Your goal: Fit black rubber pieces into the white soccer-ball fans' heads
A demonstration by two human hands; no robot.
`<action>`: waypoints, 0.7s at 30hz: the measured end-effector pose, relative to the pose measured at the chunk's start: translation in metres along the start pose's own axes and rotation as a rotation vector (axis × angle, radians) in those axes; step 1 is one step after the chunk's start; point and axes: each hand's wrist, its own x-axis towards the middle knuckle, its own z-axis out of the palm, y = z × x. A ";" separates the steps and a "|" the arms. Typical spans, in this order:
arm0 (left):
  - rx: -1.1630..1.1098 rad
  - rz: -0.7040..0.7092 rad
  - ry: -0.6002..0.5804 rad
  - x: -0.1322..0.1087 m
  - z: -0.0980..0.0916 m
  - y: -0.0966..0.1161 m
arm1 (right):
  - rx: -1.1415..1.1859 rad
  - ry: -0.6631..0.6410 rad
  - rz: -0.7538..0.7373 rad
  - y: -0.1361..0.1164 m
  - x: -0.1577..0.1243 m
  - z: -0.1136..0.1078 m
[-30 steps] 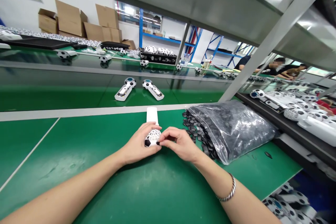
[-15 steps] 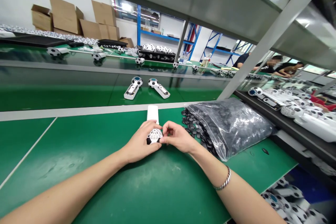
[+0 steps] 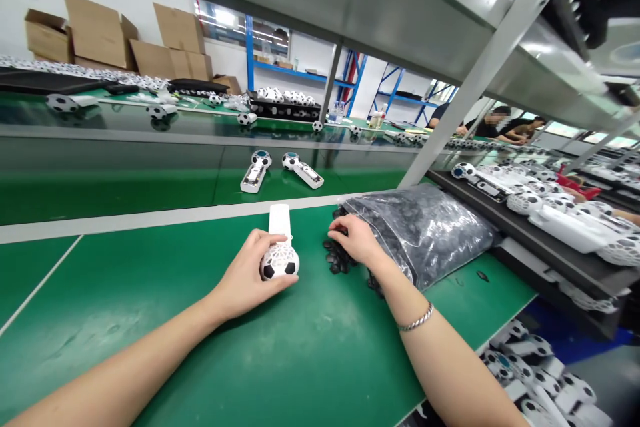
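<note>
L hand [image 3: 245,268] clamped on white soccer-ball cage gadget [image 3: 279,261], some cells still open; R hand [image 3: 354,237] curled on black pieces [image 3: 337,257], can't tell if holding any (bag [image 3: 425,233] still v full)

A: What lies on the far green surface [image 3: 115,197]?
B: Two white handles with football-patterned heads [image 3: 301,170], near its front edge, their heads just apart.

A: And further back?
B: A black tray of football-patterned balls [image 3: 280,103], with water bottles [image 3: 336,113] to its right.

A: Along the wall?
B: Opened cardboard boxes [image 3: 95,40] at the far left, then blue shelving [image 3: 246,47].

A: And to the right?
B: Past a steel upright [image 3: 475,73], a dark shelf [image 3: 550,273] carries white handles and lattice balls [image 3: 565,227]. More are heaped in the lower right corner [image 3: 535,380], and a person in a dark top [image 3: 487,128] is well off beyond.
</note>
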 end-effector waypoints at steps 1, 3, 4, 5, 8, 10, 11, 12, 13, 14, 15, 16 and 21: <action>-0.012 0.008 -0.008 0.001 -0.002 0.000 | 0.005 -0.060 -0.021 -0.001 -0.001 0.000; -0.024 0.024 -0.033 0.002 -0.004 -0.001 | 0.001 -0.176 -0.040 -0.006 -0.005 0.001; -0.033 0.025 -0.052 0.002 -0.005 0.000 | -0.012 -0.220 -0.033 -0.009 -0.006 0.001; -0.046 0.021 -0.075 0.003 -0.007 0.000 | -0.029 -0.244 -0.016 -0.013 -0.008 0.001; -0.093 -0.011 -0.125 0.004 -0.010 0.001 | -0.072 -0.254 0.036 -0.020 -0.010 0.001; -0.117 -0.023 -0.145 0.004 -0.011 0.001 | -0.075 -0.265 0.055 -0.022 -0.010 0.000; -0.124 -0.024 -0.150 0.004 -0.010 0.000 | -0.070 -0.274 0.060 -0.022 -0.010 -0.001; -0.128 -0.023 -0.154 0.004 -0.010 -0.001 | -0.064 -0.286 0.064 -0.021 -0.010 -0.001; -0.131 -0.020 -0.158 0.003 -0.009 -0.003 | -0.059 -0.297 0.063 -0.021 -0.009 -0.002; -0.131 -0.013 -0.157 0.003 -0.007 -0.005 | -0.056 -0.308 0.058 -0.020 -0.009 -0.003; -0.126 0.001 -0.145 0.003 -0.005 -0.006 | -0.052 -0.318 0.049 -0.019 -0.009 -0.003; -0.114 0.015 -0.123 0.003 -0.003 -0.008 | -0.046 -0.327 0.041 -0.018 -0.009 -0.004; -0.039 -0.057 -0.008 0.003 0.003 -0.008 | -0.045 -0.286 0.044 -0.018 -0.009 -0.001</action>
